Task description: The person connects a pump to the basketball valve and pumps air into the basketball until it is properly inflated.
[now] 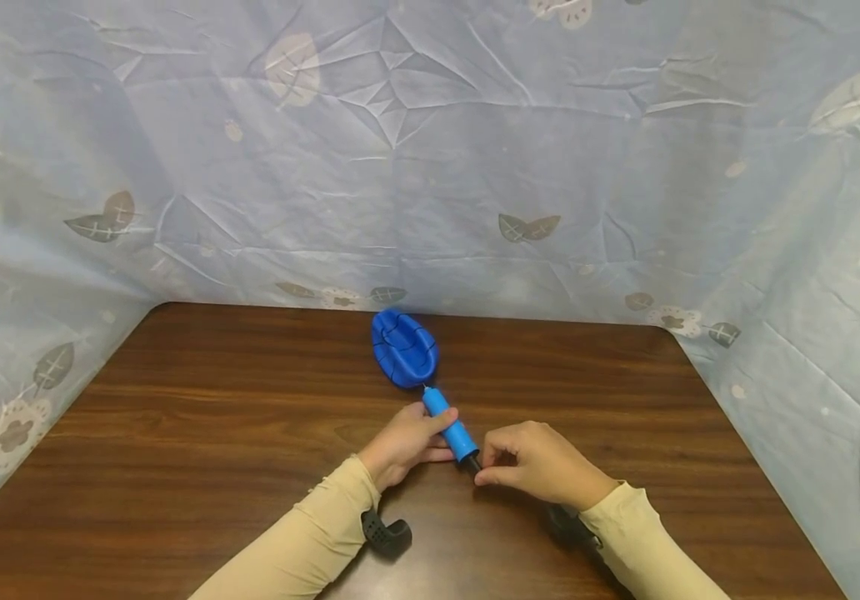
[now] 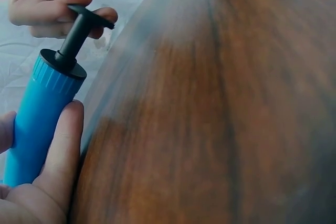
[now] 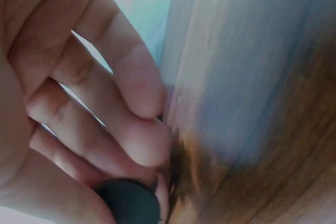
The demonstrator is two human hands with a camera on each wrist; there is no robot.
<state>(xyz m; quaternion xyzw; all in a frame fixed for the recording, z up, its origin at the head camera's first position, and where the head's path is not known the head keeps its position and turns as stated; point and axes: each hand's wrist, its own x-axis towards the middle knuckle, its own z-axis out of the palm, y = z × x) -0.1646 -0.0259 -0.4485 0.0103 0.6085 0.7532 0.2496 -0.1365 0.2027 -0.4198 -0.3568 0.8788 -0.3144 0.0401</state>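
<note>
A deflated blue ball (image 1: 404,348) with black seam lines, caved in at its middle, lies toward the back of the table. A small blue hand pump (image 1: 460,439) points at it, its thin needle reaching the ball's near edge. My left hand (image 1: 409,440) grips the pump's barrel, thumb across the top. At the pump's near end, my right hand (image 1: 542,462) pinches the black T-shaped handle (image 2: 79,32) between thumb and curled fingers. The left wrist view shows part of the black rod out of the barrel. In the right wrist view the handle's round black end (image 3: 130,203) sits by the thumb.
The dark brown wooden table (image 1: 197,417) spreads out on both sides of the hands. Pale blue patterned cloth (image 1: 430,183) hangs behind it and along both sides. A black wrist mount (image 1: 387,536) sits on the left sleeve, close over the tabletop.
</note>
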